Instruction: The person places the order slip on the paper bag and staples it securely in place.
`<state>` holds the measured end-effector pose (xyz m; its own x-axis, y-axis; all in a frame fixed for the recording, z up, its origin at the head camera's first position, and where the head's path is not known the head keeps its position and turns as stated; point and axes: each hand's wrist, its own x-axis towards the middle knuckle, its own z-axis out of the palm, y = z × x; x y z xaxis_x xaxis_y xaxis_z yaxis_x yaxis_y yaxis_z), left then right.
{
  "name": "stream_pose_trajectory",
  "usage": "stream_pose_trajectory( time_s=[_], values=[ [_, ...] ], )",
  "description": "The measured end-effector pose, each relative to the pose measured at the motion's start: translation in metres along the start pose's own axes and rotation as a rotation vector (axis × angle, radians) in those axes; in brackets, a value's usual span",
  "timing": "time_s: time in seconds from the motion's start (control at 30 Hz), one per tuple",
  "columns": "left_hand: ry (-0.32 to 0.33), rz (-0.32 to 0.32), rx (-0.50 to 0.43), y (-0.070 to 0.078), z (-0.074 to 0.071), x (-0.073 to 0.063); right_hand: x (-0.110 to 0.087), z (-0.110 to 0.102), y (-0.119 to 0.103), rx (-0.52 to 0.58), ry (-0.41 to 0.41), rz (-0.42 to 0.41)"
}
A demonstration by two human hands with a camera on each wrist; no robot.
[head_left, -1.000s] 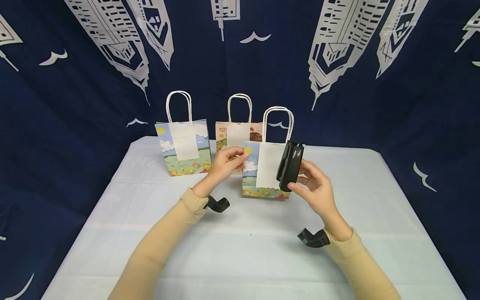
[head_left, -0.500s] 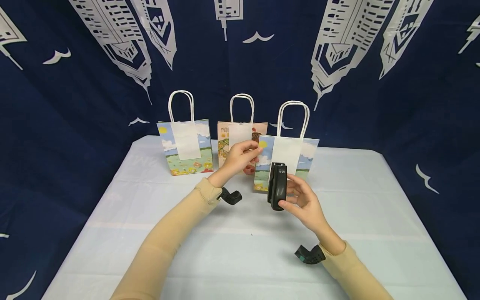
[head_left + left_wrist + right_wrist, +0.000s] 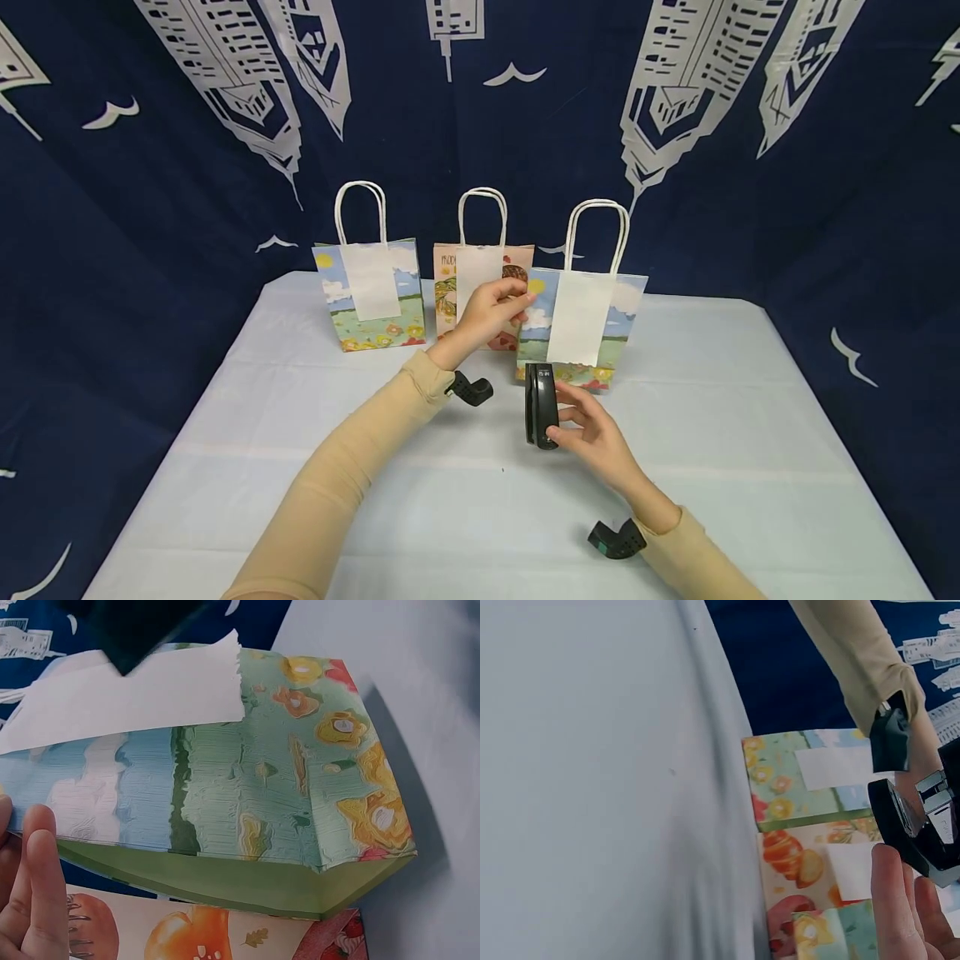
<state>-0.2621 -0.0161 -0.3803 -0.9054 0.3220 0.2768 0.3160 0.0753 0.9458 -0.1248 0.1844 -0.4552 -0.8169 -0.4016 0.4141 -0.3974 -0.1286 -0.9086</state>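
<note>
My left hand (image 3: 491, 312) pinches the left edge of a landscape-print paper gift bag (image 3: 534, 342) at the right. A torn-edged white paper (image 3: 581, 321) covers the middle of its front; the left wrist view shows that paper (image 3: 135, 694) and the flower print too. In front of the bag, my right hand (image 3: 596, 437) holds a black stapler (image 3: 542, 407) upright between thumb and fingers, apart from the bag. In the right wrist view the stapler (image 3: 892, 817) shows its parted arms beside the fingertips.
Another landscape-print bag (image 3: 412, 321) stands at the back left. Between the two is a pink food-print bag (image 3: 446, 287), partly hidden by my left hand. All stand on the white-covered table (image 3: 420, 508), before a navy patterned curtain (image 3: 525, 125).
The stapler has come away from the right bag's front, moving left and nearer to me in my right hand. My left hand and that bag have shifted right.
</note>
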Motion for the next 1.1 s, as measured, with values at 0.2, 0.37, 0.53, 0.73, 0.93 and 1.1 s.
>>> stream_pose_trajectory(
  time_s=[0.2, 0.37, 0.53, 0.73, 0.93, 1.1],
  values=[
    [0.011, -0.016, 0.02, -0.001, 0.003, 0.0, -0.007, -0.001, 0.008, 0.009, 0.019, 0.063],
    [0.009, -0.015, 0.014, -0.003, 0.005, 0.0, -0.01, -0.003, 0.014, 0.022, 0.024, 0.059],
    [-0.007, -0.013, 0.024, -0.004, 0.007, 0.0, -0.012, -0.005, 0.016, -0.014, 0.025, 0.062],
    [-0.016, -0.014, 0.039, -0.006, 0.01, 0.001, -0.015, -0.006, 0.019, -0.036, -0.009, 0.146],
    [-0.018, -0.021, 0.063, -0.012, 0.013, 0.003, -0.017, -0.007, 0.025, -0.047, -0.034, 0.206],
    [-0.02, -0.026, 0.074, -0.016, 0.012, 0.006, -0.018, -0.005, 0.031, -0.078, -0.032, 0.214]
  ],
)
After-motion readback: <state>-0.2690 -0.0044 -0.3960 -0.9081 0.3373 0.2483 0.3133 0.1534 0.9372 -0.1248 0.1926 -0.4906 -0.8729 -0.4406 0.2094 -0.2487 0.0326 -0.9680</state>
